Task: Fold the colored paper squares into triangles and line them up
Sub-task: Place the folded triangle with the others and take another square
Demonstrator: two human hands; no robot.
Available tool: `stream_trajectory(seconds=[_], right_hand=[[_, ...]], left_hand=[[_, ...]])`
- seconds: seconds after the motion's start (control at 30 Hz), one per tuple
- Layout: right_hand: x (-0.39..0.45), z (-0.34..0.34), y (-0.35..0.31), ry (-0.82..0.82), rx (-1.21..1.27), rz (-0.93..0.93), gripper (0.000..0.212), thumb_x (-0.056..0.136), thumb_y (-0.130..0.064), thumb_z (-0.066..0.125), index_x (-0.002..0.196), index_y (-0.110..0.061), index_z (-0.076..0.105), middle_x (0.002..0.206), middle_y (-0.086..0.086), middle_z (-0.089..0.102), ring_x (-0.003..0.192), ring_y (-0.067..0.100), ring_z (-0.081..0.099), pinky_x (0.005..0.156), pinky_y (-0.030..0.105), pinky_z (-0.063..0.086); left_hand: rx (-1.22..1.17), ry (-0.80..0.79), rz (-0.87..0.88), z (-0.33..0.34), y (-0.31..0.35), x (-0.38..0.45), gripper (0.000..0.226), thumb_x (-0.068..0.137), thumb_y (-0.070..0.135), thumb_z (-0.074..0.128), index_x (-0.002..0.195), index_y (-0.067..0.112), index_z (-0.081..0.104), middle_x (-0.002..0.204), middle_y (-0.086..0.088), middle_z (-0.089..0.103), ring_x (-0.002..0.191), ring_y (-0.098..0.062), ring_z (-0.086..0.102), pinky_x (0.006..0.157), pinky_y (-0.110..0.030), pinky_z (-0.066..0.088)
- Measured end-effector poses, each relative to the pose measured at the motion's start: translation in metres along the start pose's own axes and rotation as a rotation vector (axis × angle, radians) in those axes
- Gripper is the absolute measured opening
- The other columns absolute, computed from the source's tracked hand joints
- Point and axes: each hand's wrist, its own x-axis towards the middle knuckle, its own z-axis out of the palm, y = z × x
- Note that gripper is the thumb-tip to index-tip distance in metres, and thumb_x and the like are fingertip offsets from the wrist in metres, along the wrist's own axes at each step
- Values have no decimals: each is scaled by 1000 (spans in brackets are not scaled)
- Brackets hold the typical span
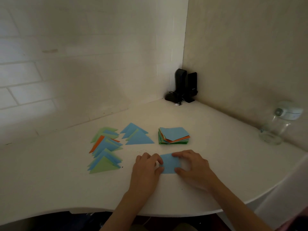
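Blue paper lies flat at lower centre of the head view: a single blue square [170, 163] sits on the white desk [66, 180], framed by a person's two hands. The left hand [146, 165] rests at the sheet's left edge, fingers curled and touching it near the left corner, thumb on the lower edge. The right hand [193, 165] arches over the right side, fingertips on the upper corner and thumb on the lower edge; whether either hand truly pinches the sheet cannot be told.

Just above, right of centre, waits a stack of unfolded squares [174, 135], blue on top with orange and green edges showing. Left of it lies a short row of blue triangles [137, 136], and further left a longer overlapping row of green, blue and orange triangles [105, 150].

Black speakers [185, 86] stand in the far corner; a glass jar [275, 129] sits at the right edge.

By the look of it, the fold of this sheet is only starting: no crease shows. The next move likely calls for bringing one corner across to the opposite one, matching the edges, then pressing the diagonal flat.
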Motion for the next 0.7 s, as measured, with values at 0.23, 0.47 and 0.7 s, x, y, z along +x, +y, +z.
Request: stream_trajectory(seconds=[0.23, 0.47, 0.7], right_hand=[[3, 0, -12, -27, -109, 64, 37, 87, -20, 51, 118, -38, 61, 122, -9, 56, 113, 11, 50, 100, 33, 37], [-14, 9, -13, 160, -62, 20, 16, 81, -28, 65, 94, -35, 70, 89, -13, 60, 88, 10, 57, 85, 35, 46], [-16, 3, -25, 195, -136, -113, 7, 78, -42, 68, 85, -43, 68, 80, -17, 36, 83, 1, 38, 75, 28, 25]], left_hand=[[128, 84, 65, -1, -1, 8, 13, 73, 8, 71, 71, 21, 67, 71, 3, 52, 69, -18, 47, 56, -33, 43], [261, 109, 176, 3, 25, -20, 33, 77, 52, 46, 69, 27, 65, 74, 11, 60, 70, -11, 54, 59, -27, 45], [188, 109, 184, 1, 23, -18, 17, 74, 43, 51, 68, 30, 59, 68, 16, 60, 68, -9, 55, 61, -22, 35]])
